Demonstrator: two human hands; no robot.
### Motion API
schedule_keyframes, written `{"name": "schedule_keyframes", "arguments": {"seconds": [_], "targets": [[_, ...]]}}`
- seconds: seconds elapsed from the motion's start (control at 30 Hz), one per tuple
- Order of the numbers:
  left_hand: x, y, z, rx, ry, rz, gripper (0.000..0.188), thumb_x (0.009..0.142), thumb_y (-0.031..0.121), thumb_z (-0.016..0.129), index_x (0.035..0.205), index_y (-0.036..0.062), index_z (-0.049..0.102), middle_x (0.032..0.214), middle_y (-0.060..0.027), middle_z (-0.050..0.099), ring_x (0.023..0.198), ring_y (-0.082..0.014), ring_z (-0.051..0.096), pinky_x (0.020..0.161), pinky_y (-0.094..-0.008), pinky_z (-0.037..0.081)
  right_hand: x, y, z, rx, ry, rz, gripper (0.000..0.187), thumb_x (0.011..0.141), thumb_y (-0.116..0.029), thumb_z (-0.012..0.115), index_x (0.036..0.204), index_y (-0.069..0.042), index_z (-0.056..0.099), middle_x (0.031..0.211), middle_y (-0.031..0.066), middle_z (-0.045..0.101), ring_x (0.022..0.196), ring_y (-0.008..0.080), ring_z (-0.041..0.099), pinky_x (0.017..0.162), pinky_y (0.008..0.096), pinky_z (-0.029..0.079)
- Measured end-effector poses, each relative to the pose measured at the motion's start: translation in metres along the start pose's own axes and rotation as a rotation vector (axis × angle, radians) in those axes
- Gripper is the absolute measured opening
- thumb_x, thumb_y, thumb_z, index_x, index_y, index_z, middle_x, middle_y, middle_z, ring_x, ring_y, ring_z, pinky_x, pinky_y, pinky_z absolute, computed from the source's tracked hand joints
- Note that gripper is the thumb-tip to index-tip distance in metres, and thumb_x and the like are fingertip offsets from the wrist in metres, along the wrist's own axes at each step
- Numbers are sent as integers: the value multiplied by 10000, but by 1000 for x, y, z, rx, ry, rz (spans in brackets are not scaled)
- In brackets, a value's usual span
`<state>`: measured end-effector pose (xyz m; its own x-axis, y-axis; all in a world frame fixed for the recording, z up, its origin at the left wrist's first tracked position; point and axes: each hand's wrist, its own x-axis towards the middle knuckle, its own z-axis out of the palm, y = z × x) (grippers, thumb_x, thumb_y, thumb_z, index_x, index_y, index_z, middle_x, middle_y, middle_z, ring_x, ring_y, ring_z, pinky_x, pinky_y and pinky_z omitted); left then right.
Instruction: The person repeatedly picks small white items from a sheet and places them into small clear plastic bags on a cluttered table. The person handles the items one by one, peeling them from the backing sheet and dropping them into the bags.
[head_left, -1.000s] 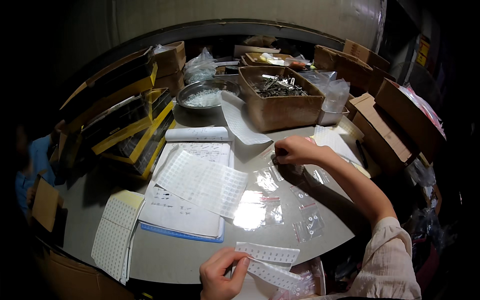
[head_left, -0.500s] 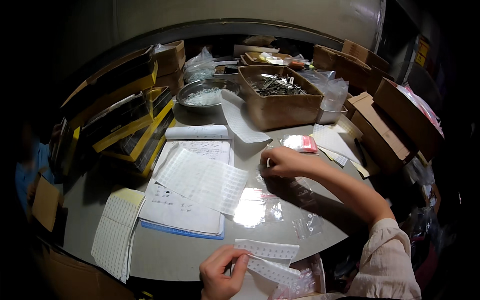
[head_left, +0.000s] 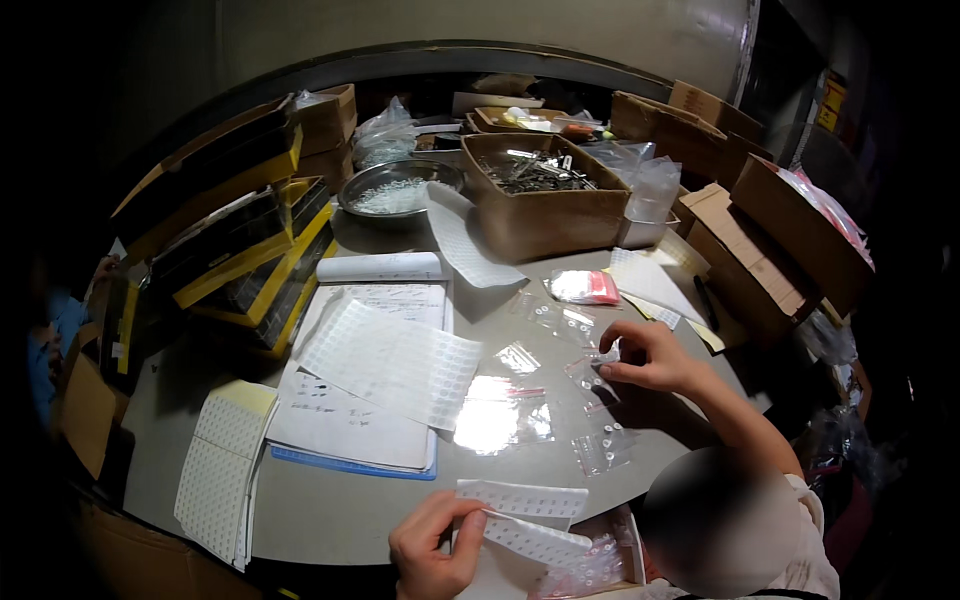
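Note:
Near the front edge of the table, my left hand [head_left: 438, 545] pinches a folded sheet of small printed stickers [head_left: 535, 535] between thumb and fingers. My right hand [head_left: 648, 358] is at the right of the table, thumb and fingertips closed on a small clear zip bag [head_left: 588, 372]. Around it lie several more small zip bags with white rings showing, among them one nearer me [head_left: 604, 450]. Left of these, a stack of clear zip bags [head_left: 530, 418] reflects the lamp strongly. Below my left hand's sheet, an open box [head_left: 632, 550] holds more filled bags.
A notepad [head_left: 350, 425] lies under a sticker sheet [head_left: 395, 365]. Behind stand a metal bowl [head_left: 345, 200] of small clear pieces and a carton [head_left: 545, 222] of metal parts. Black-yellow boxes [head_left: 250, 285] rise left; cartons [head_left: 800, 225] stand right. A person in blue [head_left: 65, 320] is far left.
My right hand has moved right and slightly nearer, away from the middle of the table, uncovering small bags there. My left hand keeps its grip on the sticker sheet. The view has shifted slightly.

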<state>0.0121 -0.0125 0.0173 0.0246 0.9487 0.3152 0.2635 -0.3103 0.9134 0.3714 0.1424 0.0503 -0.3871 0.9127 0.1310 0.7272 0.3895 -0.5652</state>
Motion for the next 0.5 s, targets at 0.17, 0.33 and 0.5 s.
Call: {"name": "schedule_keyframes", "arguments": {"seconds": [0.17,0.33,0.5], "targets": [[0,-6,4,-12,21,17,62,878,3,683,891,-40,726,833,-91,687,731,-156,622,669,-275,467,10,-3,-16,380,12,69,265,903,-151,786,1102,-32,656,780,-13,620,700,54,559,652,230,440],[0,-4,3,-13,30,-3,76,885,15,681,899,-44,726,845,-97,686,758,-158,626,684,-275,470,33,-1,-16,256,-176,152,362,836,-185,752,1139,-26,637,997,113,671,949,223,649,833,370,520],[-1,-6,2,-24,29,-5,81,885,15,679,903,-48,726,849,-102,683,779,-156,629,694,-275,470,24,14,-8,85,-228,-61,319,848,-55,718,1139,-35,590,937,62,652,866,148,628,783,324,514]]}}
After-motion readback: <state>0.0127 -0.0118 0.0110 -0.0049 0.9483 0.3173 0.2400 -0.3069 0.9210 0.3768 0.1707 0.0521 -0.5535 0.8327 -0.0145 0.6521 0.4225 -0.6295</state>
